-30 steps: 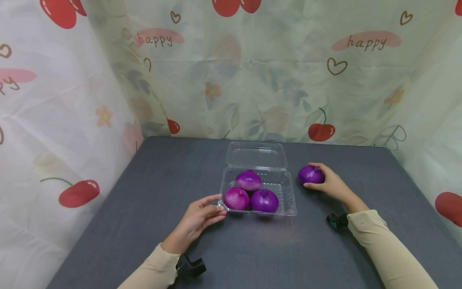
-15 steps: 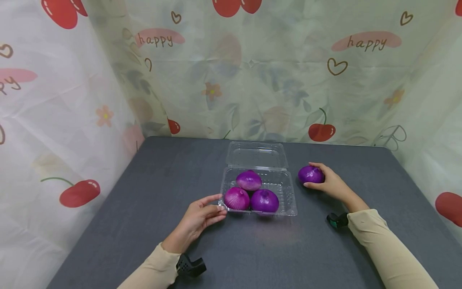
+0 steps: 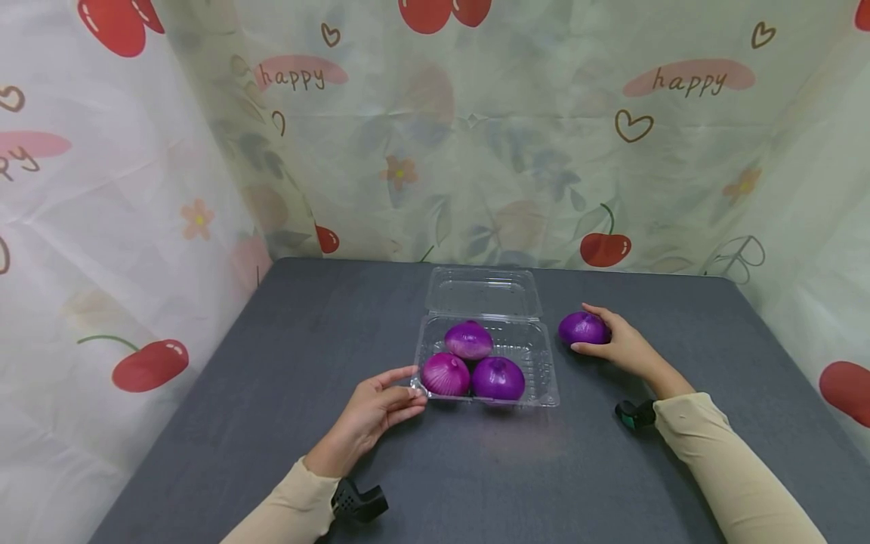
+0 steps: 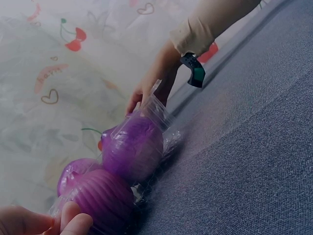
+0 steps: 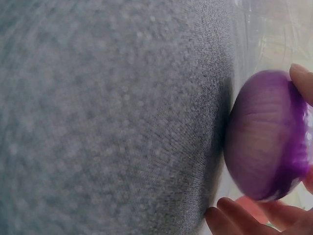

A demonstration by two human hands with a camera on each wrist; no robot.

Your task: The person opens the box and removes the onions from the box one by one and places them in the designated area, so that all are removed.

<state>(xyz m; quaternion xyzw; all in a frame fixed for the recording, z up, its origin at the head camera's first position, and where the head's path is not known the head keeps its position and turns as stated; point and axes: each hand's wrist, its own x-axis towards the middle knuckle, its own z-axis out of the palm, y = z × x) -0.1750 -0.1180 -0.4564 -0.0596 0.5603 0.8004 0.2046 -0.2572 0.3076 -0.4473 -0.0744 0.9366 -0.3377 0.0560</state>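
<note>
In the head view a clear plastic clamshell box point(image 3: 540, 378) lies with its lid point(image 3: 484, 291) folded back. Three purple onions sit inside: one at the back point(image 3: 469, 340), a striped one point(image 3: 445, 375) at front left and a smooth one point(image 3: 498, 378) at front right. My left hand point(image 3: 370, 412) pinches the box's front left corner between thumb and fingers. To the right of the box, my right hand point(image 3: 628, 347) holds a fourth purple onion point(image 3: 583, 329) between thumb and fingers. The right wrist view shows this onion point(image 5: 264, 137) close to the table surface.
The dark grey cloth-covered table point(image 3: 326, 317) reaches back to a printed curtain point(image 3: 476, 151) with cherries and hearts, which also hangs at both sides. A black wrist camera point(image 3: 359, 500) is on the left wrist, another point(image 3: 635, 415) on the right.
The onion in my right hand has shifted very slightly left, toward the box. My left hand and the box have stayed in place.
</note>
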